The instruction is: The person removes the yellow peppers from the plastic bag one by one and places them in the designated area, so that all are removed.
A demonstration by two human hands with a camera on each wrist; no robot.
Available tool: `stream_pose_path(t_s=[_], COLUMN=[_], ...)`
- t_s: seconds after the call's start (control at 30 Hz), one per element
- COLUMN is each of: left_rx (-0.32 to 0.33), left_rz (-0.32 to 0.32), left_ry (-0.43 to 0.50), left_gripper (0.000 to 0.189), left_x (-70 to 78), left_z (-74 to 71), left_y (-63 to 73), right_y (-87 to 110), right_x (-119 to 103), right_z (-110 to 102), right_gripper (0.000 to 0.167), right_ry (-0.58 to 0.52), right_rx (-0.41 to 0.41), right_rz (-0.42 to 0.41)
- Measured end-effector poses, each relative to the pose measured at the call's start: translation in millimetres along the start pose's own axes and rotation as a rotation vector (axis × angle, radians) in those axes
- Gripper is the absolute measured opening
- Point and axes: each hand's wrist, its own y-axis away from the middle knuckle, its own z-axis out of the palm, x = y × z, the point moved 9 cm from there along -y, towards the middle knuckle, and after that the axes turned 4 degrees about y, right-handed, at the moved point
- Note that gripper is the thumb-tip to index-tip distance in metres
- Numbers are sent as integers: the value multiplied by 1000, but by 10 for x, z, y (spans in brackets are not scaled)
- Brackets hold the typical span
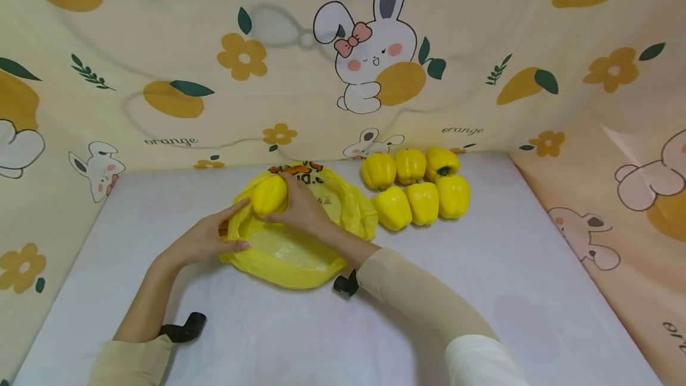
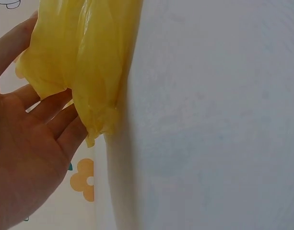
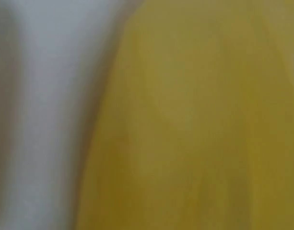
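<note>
A yellow bell pepper (image 1: pixel 270 195) is gripped by my right hand (image 1: pixel 300 204) over the left part of an open yellow plastic bag (image 1: pixel 295 276). The head view has my left hand (image 1: pixel 206 237) at the bag's left rim, thumb and fingers spread apart, close to the pepper. From the left wrist, the bag's wall (image 2: pixel 84 62) hangs in front of that hand's (image 2: pixel 31 148) fingers and hides their tips. The right wrist view is blurred and mostly filled by yellow bag plastic (image 3: pixel 185 120); the right hand and pepper are out of it.
Several more yellow bell peppers (image 1: pixel 423 202) stand in two rows right of the bag, the nearest one right at its edge. All lie on a white-covered table (image 1: pixel 482 290). A printed cloth backdrop (image 1: pixel 300 106) rises behind and at both sides.
</note>
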Motion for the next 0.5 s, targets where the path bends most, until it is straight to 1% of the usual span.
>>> stream_pose_path(t_s=[0.17,0.3,0.4,0.5], left_rx=[2,1,2,3], left_rz=[8,12,4,-13], left_ry=[-6,-16,-23,-38], left_gripper=[90,89,89,90], left_x=[-18,-22,-15,-5], left_z=[22,24,8,-11], left_y=[7,21,15,-12], right_y=[12,34,42,45], right_x=[4,5,11,29], right_z=[16,2,-47,-131], right_gripper=[102,100,99,98], right_ry=[3,3,-5,-13], right_rx=[26,16,9,19], right_rz=[1,3,5,8])
